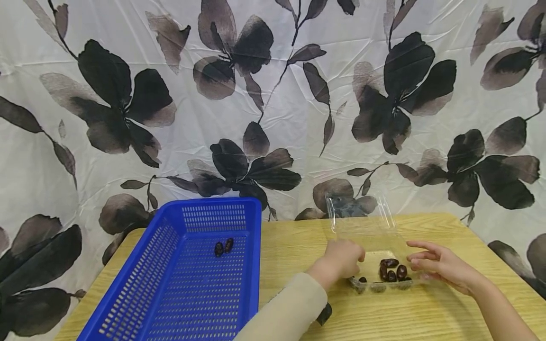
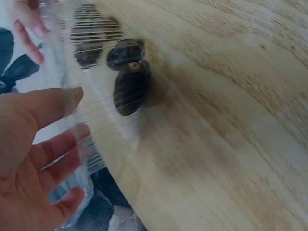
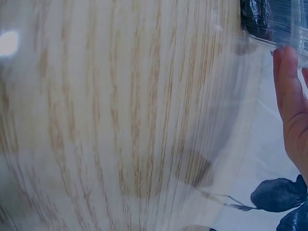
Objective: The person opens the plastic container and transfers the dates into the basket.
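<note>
A clear plastic clamshell box [image 1: 370, 260] stands with its lid raised at the right of the table, with several dark brown dates [image 1: 401, 272] in it. My left hand [image 1: 341, 260] is over the box's left side. In the left wrist view its thumb and fingers [image 2: 53, 103] are apart at the box's edge, close to a date [image 2: 130, 91], with nothing seen between them. At the box's right side, my right hand [image 1: 448, 267] has its fingers extended at the rim. In the right wrist view, its fingertips [image 3: 288, 60] are close to the clear wall.
On the left stands a blue perforated plastic basket [image 1: 258, 265], with two dates [image 1: 229, 245] on its floor. A small dark object [image 1: 325, 314] shows beside the left sleeve. Behind the wooden table [image 1: 294, 246] hangs a floral cloth [image 1: 298, 118].
</note>
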Demonstrator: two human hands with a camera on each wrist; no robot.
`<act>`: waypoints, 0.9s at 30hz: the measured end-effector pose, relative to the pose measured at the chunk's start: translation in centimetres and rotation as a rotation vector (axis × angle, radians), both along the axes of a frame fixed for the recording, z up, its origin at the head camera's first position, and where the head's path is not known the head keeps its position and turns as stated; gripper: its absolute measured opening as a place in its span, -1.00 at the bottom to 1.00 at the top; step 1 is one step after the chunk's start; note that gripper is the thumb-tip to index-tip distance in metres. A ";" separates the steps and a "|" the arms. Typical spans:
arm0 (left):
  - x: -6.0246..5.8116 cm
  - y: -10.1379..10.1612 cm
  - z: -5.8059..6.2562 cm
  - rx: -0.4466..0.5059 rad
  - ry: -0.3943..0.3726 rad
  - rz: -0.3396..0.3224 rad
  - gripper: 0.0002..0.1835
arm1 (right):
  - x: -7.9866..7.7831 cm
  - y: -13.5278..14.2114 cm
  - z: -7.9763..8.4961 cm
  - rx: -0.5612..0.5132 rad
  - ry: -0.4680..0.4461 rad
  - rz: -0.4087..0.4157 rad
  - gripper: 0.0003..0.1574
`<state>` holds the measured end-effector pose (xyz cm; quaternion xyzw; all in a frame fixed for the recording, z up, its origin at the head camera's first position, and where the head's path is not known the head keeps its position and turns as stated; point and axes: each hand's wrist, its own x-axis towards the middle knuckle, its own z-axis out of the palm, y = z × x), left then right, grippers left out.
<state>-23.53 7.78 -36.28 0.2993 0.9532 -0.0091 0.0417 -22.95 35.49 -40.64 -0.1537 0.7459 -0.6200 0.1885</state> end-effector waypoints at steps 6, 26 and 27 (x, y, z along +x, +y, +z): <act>-0.1 1.8 -1.1 -0.204 0.051 0.099 -0.94 | 0.0 0.1 0.1 0.019 -0.013 -0.010 -0.50; -0.9 3.3 -2.2 -0.275 0.006 0.205 -0.89 | 0.0 0.2 -0.2 0.027 0.015 -0.030 -0.50; -0.9 3.3 -2.2 -0.268 0.012 0.205 -0.91 | 0.0 0.2 -0.2 0.026 0.017 -0.029 -0.50</act>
